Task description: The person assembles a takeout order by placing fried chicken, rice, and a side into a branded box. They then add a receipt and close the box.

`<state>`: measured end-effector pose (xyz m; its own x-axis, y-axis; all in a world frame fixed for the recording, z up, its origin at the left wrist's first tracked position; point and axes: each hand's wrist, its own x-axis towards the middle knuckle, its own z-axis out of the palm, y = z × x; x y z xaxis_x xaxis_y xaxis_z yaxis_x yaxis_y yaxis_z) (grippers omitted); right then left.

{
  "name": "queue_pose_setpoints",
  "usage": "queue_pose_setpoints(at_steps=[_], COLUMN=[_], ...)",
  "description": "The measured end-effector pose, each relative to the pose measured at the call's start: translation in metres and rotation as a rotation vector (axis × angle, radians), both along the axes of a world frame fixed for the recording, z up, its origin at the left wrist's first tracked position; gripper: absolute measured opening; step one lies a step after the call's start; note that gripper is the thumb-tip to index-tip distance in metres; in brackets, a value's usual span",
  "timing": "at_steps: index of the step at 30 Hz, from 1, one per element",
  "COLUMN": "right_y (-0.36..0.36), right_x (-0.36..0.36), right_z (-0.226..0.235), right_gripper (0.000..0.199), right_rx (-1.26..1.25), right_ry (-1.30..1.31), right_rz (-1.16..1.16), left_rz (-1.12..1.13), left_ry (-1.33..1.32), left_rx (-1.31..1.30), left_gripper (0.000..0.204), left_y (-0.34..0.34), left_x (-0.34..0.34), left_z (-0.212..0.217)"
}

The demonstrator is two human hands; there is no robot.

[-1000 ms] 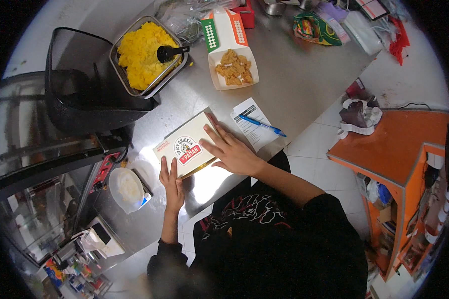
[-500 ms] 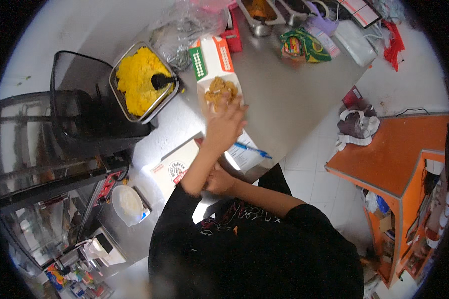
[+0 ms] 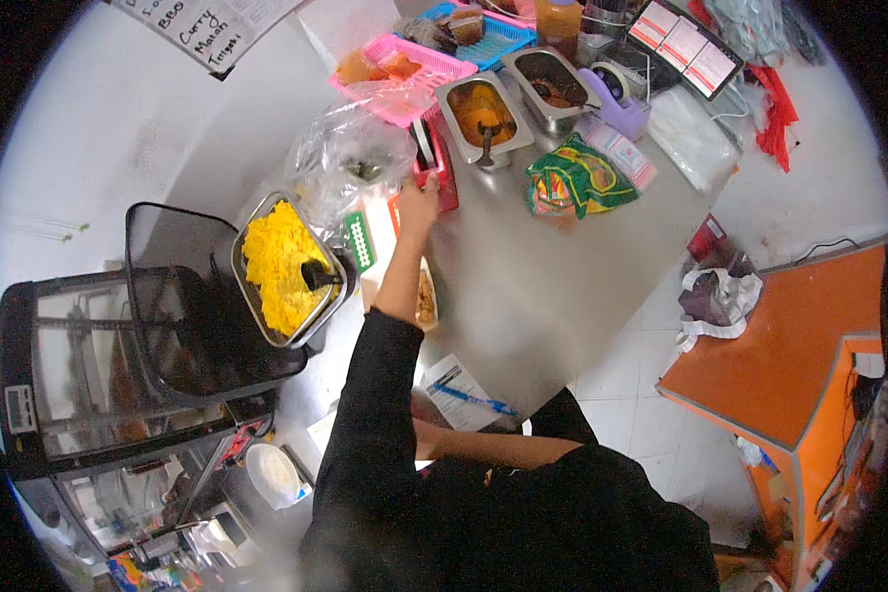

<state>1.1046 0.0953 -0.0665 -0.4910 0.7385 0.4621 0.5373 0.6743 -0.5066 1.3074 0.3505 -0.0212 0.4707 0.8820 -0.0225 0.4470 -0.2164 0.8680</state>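
My left hand (image 3: 418, 204) reaches out over the steel table to the near end of a red holder (image 3: 437, 166) with black and white things in it. Its fingers look apart, with nothing visible between them. Under this forearm lies an open paper food box (image 3: 358, 243), white with green and orange panels, partly covered by the arm. Brown fried food (image 3: 425, 298) shows in the box beside my wrist. My right hand (image 3: 426, 440) is close to my body, behind the left sleeve, its fingers hidden. Near it a blue pen (image 3: 474, 398) lies on a printed paper slip (image 3: 454, 375).
Left stands a steel pan of yellow rice (image 3: 281, 266) with a black scoop. Farther back are sauce pans (image 3: 483, 113), pink (image 3: 405, 69) and blue baskets, and clear plastic bags (image 3: 340, 158). A green packet (image 3: 582, 178) lies right. An orange cabinet (image 3: 779, 335) stands beyond the table.
My left hand has left the fried food and moved forward to the red holder. The view has tilted up, showing more of the table's back. My right hand stays close to my body.
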Motion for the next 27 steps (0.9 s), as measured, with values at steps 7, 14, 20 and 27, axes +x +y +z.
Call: queue_pose_setpoints(at_steps=[7,14,20,27], right_y=[-0.003,-0.02,-0.008,-0.004], right_x=[0.027,0.021,0.002,-0.009], right_z=[-0.005,-0.001,0.005,0.015], right_gripper=[0.04,0.039,0.038,0.023], right_rx=[-0.017,-0.065,-0.192,0.233], right_ry=[0.055,0.079,-0.002,0.112], right_rz=[-0.057,-0.028,0.006,-0.363], left_rz=[-0.019,0.272,-0.026,0.575], left_ry=[-0.373,-0.098,-0.101,-0.465], left_rx=[-0.671,0.215,0.114,-0.177], left_gripper=[0.022,0.022,0.017,0.035], left_y=[0.0,-0.039,-0.12,-0.243], left_x=[0.022,0.004,-0.052,-0.3], left_z=[-0.008,-0.023,0.047,0.056])
